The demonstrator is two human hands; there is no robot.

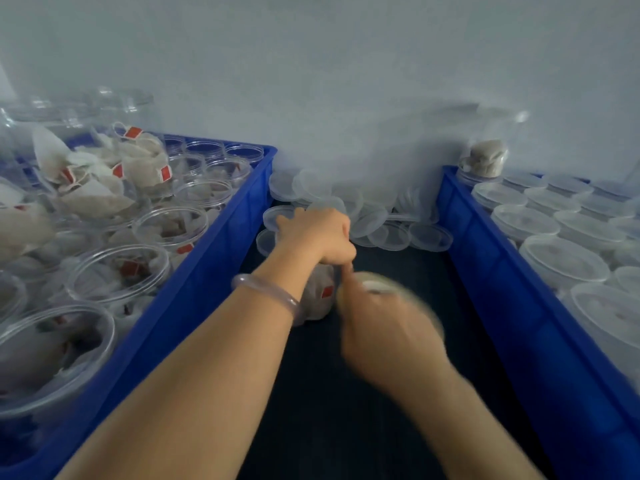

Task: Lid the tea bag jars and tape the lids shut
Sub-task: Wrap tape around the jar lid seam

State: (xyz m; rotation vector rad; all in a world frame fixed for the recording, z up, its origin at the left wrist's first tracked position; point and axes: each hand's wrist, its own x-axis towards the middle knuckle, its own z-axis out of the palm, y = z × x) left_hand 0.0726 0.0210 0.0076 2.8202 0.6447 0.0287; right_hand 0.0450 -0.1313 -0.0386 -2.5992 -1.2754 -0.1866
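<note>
From the head camera I see the tea bag jar (320,299) standing on the dark mat (391,258). My left hand (318,233) is curled down over its top, gripping it. Just right of the jar, my right hand (388,337), blurred, is wrapped round a pale tape roll (375,285). Beyond the jar lie loose lids (429,237). Left of it a blue crate (214,271) holds open jars (117,271); right of it another crate (485,271) holds lidded jars (564,261).
</note>
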